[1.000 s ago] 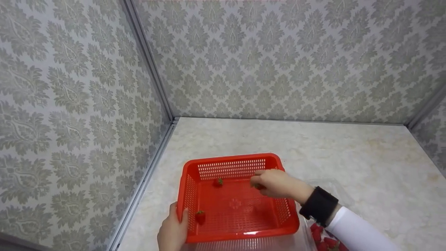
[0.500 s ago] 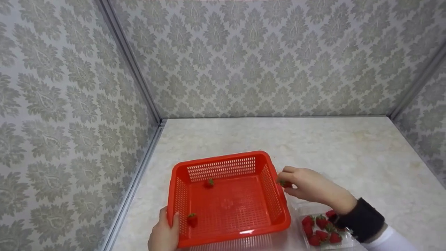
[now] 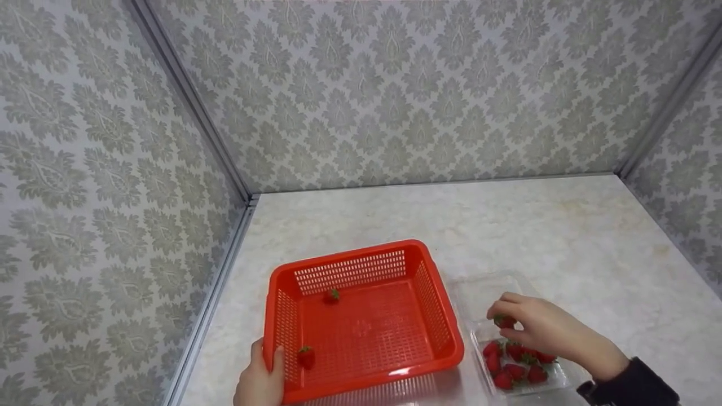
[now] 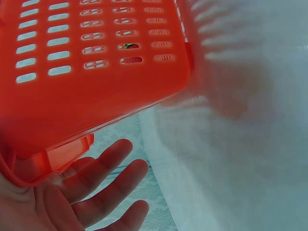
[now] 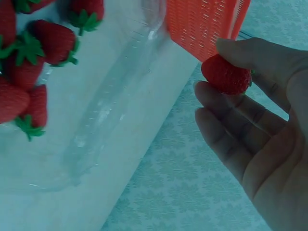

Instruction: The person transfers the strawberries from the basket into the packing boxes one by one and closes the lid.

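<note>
My left hand (image 3: 259, 376) grips the left rim of a red plastic basket (image 3: 361, 372), thumb over the edge and fingers outside. In the left wrist view the fingers (image 4: 103, 202) spread below the basket's slotted wall (image 4: 96, 106). Two strawberries (image 3: 306, 356) lie apart inside the basket, one near the front left, one near the back. Over the clear plastic box (image 3: 476, 344) to the right, my right hand (image 3: 550, 327) pinches a strawberry (image 5: 226, 74) between thumb and fingertips. Several more strawberries (image 3: 514, 372) lie in that box.
The box's clear lid (image 3: 479, 287) lies open behind it, near the basket's right wall. Patterned wall panels (image 3: 395, 101) stand behind and at both sides of the pale table (image 3: 507, 220).
My right hand has moved from above the basket to the right, over the clear box, with the strawberry still pinched. My left hand stays on the basket rim; the head view has shifted slightly.
</note>
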`<action>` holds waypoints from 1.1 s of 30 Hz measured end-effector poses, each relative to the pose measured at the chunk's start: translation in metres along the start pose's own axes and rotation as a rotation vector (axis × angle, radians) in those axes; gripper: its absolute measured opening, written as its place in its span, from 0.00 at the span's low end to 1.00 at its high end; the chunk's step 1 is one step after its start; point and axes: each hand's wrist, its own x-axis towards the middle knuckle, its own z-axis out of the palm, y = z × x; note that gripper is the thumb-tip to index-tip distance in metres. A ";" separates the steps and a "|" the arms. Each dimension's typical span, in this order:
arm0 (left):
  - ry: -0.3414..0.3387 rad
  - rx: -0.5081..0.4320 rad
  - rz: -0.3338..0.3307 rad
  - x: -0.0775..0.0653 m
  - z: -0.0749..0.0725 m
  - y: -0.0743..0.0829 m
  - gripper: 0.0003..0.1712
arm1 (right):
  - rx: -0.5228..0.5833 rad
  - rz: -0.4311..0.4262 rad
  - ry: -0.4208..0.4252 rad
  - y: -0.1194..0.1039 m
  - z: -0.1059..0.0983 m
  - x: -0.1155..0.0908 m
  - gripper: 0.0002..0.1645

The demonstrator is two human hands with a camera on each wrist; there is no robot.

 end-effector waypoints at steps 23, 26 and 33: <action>-0.001 0.001 -0.020 -0.002 0.000 -0.005 0.39 | 0.059 0.027 -0.137 0.025 0.054 -0.016 0.16; -0.001 0.004 -0.015 -0.003 -0.001 -0.003 0.39 | 0.087 0.044 -0.153 0.026 0.054 -0.015 0.16; -0.022 0.003 -0.015 -0.002 0.000 0.003 0.38 | 0.084 0.009 -0.125 0.028 0.058 -0.019 0.16</action>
